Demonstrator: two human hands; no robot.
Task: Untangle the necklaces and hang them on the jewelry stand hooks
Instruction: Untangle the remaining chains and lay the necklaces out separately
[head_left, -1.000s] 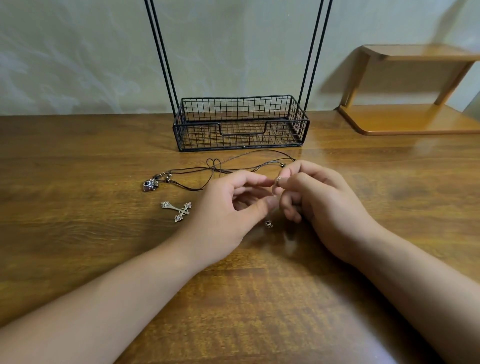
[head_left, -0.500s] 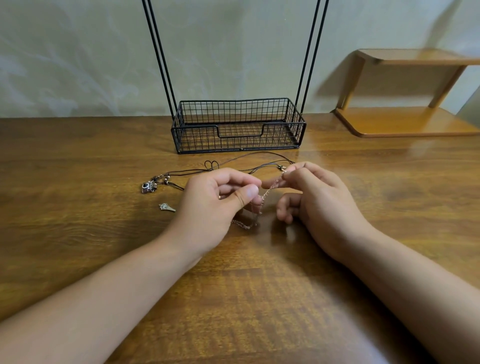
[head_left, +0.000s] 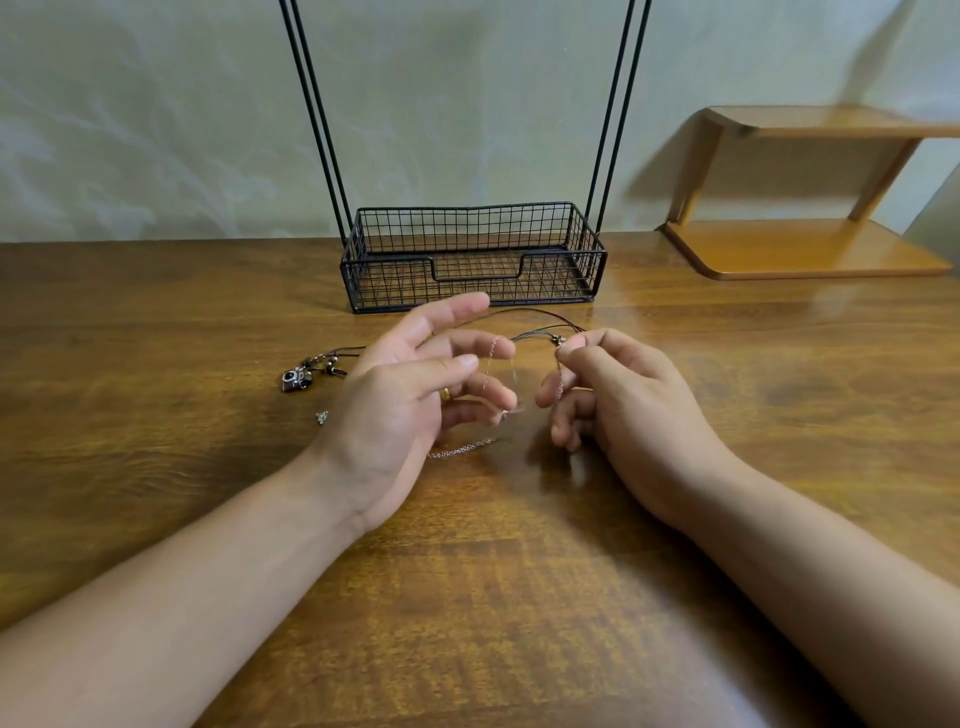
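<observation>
Silver chain (head_left: 460, 449) pinched in right hand (head_left: 618, 395) fingers; left hand (head_left: 410, 395) spread loose, chain draped over it. Cord necklace (head_left: 540, 332) beyond fingers; nothing visibly hung on stand (head_left: 472, 260).

Thin silver chain (head_left: 462, 448): part lying on table at 6 o'clock from stand, part lifted, blurred, draped over left-hand fingers.
Dark cord necklace (head_left: 540, 313): curved on table, small camera charm (head_left: 296, 379) at 9 o'clock end.
Black wire jewelry stand (head_left: 470, 260): basket base, upright rods, at 12 o'clock; hooks out of view.
</observation>
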